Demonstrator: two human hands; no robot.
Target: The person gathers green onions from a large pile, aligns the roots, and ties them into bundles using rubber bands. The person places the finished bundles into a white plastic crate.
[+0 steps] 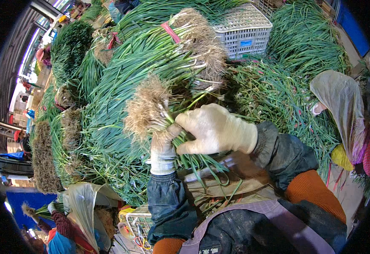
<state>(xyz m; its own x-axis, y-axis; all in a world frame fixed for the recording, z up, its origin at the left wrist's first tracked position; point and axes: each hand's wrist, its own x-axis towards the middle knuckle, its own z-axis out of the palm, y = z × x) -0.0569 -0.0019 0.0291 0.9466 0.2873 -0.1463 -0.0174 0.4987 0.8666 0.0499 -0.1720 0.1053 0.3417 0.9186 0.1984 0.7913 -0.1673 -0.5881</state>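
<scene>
My left hand (pixel 164 146), in a pale, soiled work glove, is closed around the stems of a bunch of leafy allium greens (pixel 150 108). The bunch's tan, stringy roots point up and away from me, and its green leaves hang down towards my lap. My right hand (pixel 215 130), gloved in off-white, lies across the stems just right of my left. Its forefinger and thumb are spread along the bunch, touching it; the other fingertips are hidden. Beyond my hands lies a big heap of the same greens (pixel 124 82), and a pink band (pixel 170 32) ties one bundle.
A grey-white plastic crate (pixel 245 35) stands behind the heap. Loose leaves (pixel 286 101) cover the area right. Another crate (pixel 138 222) holding scissors is near my left elbow. One co-worker (pixel 61 235) holds greens at lower left; another, under a translucent covering (pixel 340 101), is at right.
</scene>
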